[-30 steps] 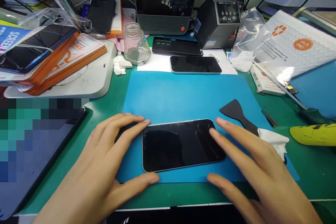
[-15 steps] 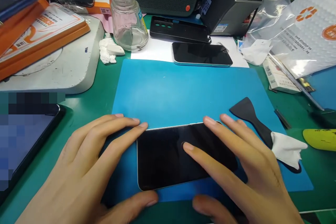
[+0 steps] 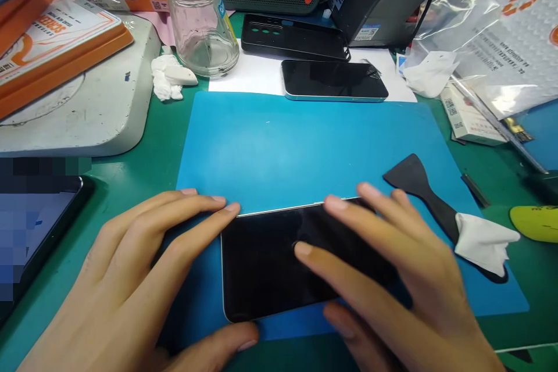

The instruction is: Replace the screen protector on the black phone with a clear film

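Observation:
A smartphone (image 3: 270,267) with a black screen and a thin silver rim lies face up across the blue mat (image 3: 279,145). My left hand (image 3: 152,273) steadies its left end, fingertips at the far edge and thumb at the near corner. Over the right half is my right hand (image 3: 392,273), its fingers spread. The index fingertip rests on or just above the screen; the middle fingertip is by the far edge. This hand partly hides the phone's right end. To its right lies a dark, flat-bladed squeegee (image 3: 431,203) with a crumpled white cloth (image 3: 486,241) over its handle.
Behind the mat are a second phone (image 3: 333,80), a black phone case (image 3: 296,38) and a glass jar (image 3: 200,23). Crumpled tissue (image 3: 170,77) lies left of them. A tablet-like screen (image 3: 39,232) stands at the left. Packaging bags (image 3: 505,40) crowd the right back.
The view has shifted slightly, so the background sits higher. My right thumb has come up towards the phone's near edge, and the right hand's fingers have moved a little. The left hand keeps its place.

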A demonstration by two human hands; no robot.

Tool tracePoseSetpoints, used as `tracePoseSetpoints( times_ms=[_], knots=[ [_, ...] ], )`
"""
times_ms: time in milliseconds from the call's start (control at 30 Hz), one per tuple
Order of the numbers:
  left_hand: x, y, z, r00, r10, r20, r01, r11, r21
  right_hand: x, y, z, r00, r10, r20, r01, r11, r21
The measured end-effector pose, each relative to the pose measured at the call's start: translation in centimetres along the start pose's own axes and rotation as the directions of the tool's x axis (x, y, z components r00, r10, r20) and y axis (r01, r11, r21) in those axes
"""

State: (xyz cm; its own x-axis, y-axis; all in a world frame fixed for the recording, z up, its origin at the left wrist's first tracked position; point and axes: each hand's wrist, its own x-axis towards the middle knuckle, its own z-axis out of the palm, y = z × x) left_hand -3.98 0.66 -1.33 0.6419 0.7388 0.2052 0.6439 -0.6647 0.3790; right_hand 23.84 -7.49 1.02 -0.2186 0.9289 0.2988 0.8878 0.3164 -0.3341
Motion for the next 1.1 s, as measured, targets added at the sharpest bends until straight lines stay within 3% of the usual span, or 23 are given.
tracePoseSetpoints(
  times_ms=[100,233,400,500,600,667,767,867,933,1000,1100],
  knots=[
    [-0.1,-0.1,0.0,1.000,-0.003,0.007,0.003,1.000,0.005,-0.1,0.1,0.3,1.000,-0.024,0.004,0.024,1.000,0.011],
    [0.1,0.3,-0.3,0.999,-0.033,0.012,0.033,0.999,0.022,0.1,0.0,0.2,0.995,0.072,-0.074,-0.073,0.997,-0.006],
    [0.6,0.8,-0.8,0.994,-0.085,0.069,0.082,0.996,0.045,0.4,-0.3,-0.2,0.995,-0.097,0.024,0.094,0.990,0.103],
    [0.8,0.9,-0.9,0.996,-0.076,0.049,0.075,0.997,0.020,0.4,-0.3,0.2,0.996,-0.011,-0.091,0.018,0.997,0.077],
    [0.9,1.0,-0.9,0.997,-0.064,0.033,0.065,0.998,-0.004,0.2,-0.2,1.0,0.957,0.118,-0.264,-0.119,0.993,0.014],
    [1.0,1.1,-0.9,0.997,-0.072,0.031,0.073,0.997,-0.018,0.1,-0.3,1.3,0.937,0.136,-0.322,-0.149,0.989,-0.016],
    [1.0,1.1,-0.9,0.997,-0.072,0.024,0.073,0.997,-0.039,0.2,-1.0,1.3,0.947,0.037,-0.320,-0.056,0.997,-0.050],
    [1.0,1.0,-0.6,0.998,-0.056,0.009,0.057,0.997,-0.055,0.4,-2.4,1.3,0.967,-0.126,-0.223,0.127,0.992,-0.010],
    [1.0,0.9,-0.5,0.999,-0.049,-0.001,0.049,0.997,-0.065,0.5,-3.0,1.5,0.965,-0.180,-0.191,0.186,0.982,0.018],
    [1.1,0.8,-0.5,0.998,-0.056,-0.004,0.056,0.996,-0.076,0.4,-2.7,1.6,0.967,-0.134,-0.218,0.138,0.990,0.001],
    [1.1,0.9,-0.6,0.997,-0.074,-0.004,0.073,0.993,-0.096,-0.3,-1.0,1.5,0.951,0.013,-0.309,-0.040,0.996,-0.081]
  ],
)
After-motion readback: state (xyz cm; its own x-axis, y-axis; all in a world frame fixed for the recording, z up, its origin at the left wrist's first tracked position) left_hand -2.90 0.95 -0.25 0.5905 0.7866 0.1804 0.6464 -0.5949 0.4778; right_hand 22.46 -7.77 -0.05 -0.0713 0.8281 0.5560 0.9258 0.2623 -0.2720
